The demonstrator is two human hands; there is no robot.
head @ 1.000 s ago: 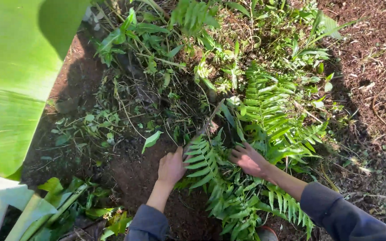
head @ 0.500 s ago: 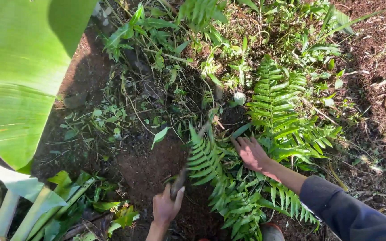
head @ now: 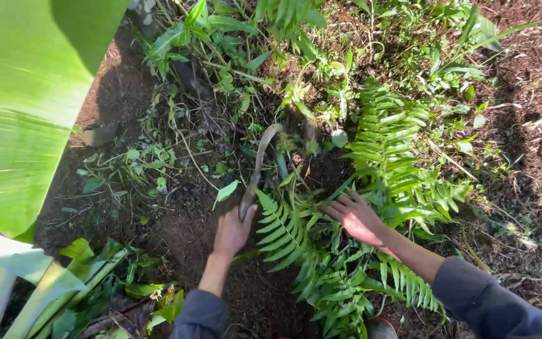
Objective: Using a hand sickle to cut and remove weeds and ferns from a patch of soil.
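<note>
Head view showed our left hand (head: 232, 231) clenched around the handle of a curved sickle (head: 258, 164), its blade hooked into the weeds above. Our right hand (head: 357, 216) lay open, pressing fern fronds (head: 396, 157) aside. We judged fingers should stay clear of the blade's arc.

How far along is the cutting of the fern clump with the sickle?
Done: bare soil shows left of the clump, with loose cut leaves on it. In hand: the left hand grips a curved sickle, its blade reaching into the stems, while the right hand presses the fern fronds aside. Left: most fronds stand uncut, and the weeds behind are untouched.
</note>
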